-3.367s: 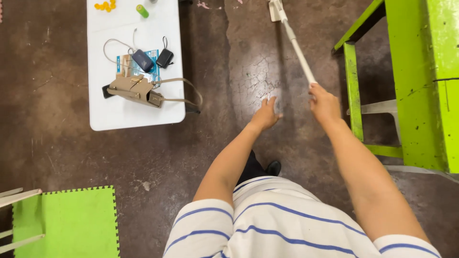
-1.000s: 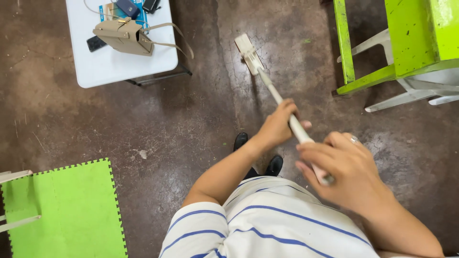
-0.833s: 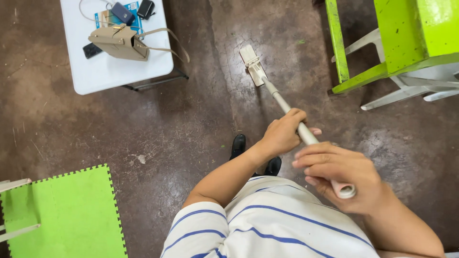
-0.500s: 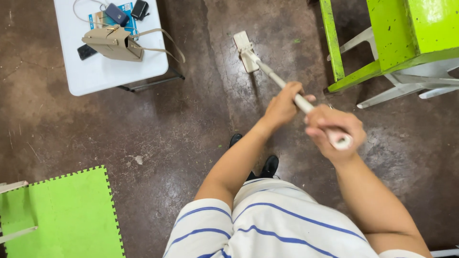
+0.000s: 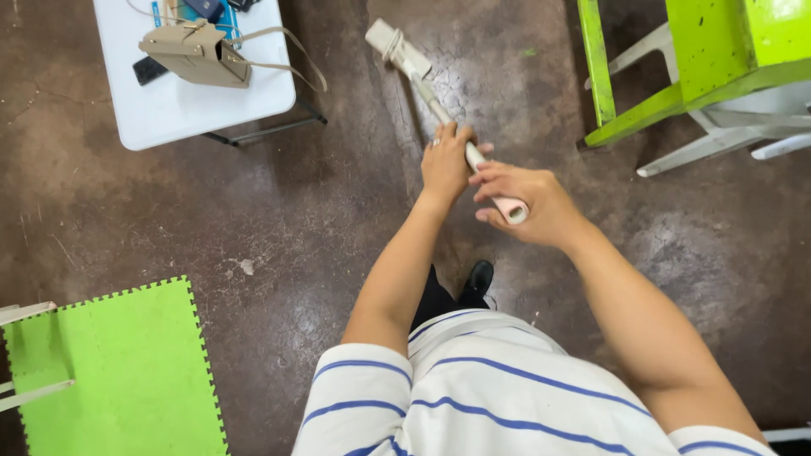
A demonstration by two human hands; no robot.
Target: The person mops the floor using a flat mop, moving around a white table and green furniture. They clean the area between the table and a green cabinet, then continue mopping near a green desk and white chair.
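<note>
Mop (image 5: 427, 84): white pole with a pale flat head (image 5: 390, 42) resting on the dark brown floor (image 5: 321, 219), head near the upper middle of the view, pole slanting back toward me. Against half a second ago I log the head lying in much the same spot, while both hands sit lower and closer together on the pole.

Left hand (image 5: 448, 162): grip wrapped round the pole below the head, fingers pressed tight about it.

Right hand (image 5: 528, 205): grip folded over the pinkish upper end of the pole (image 5: 511, 209), just behind the left hand and almost touching it.

Black shoe (image 5: 479, 277): on the floor beneath the hands, above my blue-striped white shirt (image 5: 507, 397).

White tabletop (image 5: 182, 105): upper left, carrying a beige strapped bag (image 5: 198, 57), a flat black item (image 5: 149, 70) beside it, and small blue packets at the far edge, partly cut off.

Lime-green frame furniture (image 5: 701, 59): upper right, with white legs under it.

Green foam mat (image 5: 118, 371): lower left, with toothed edges.
</note>
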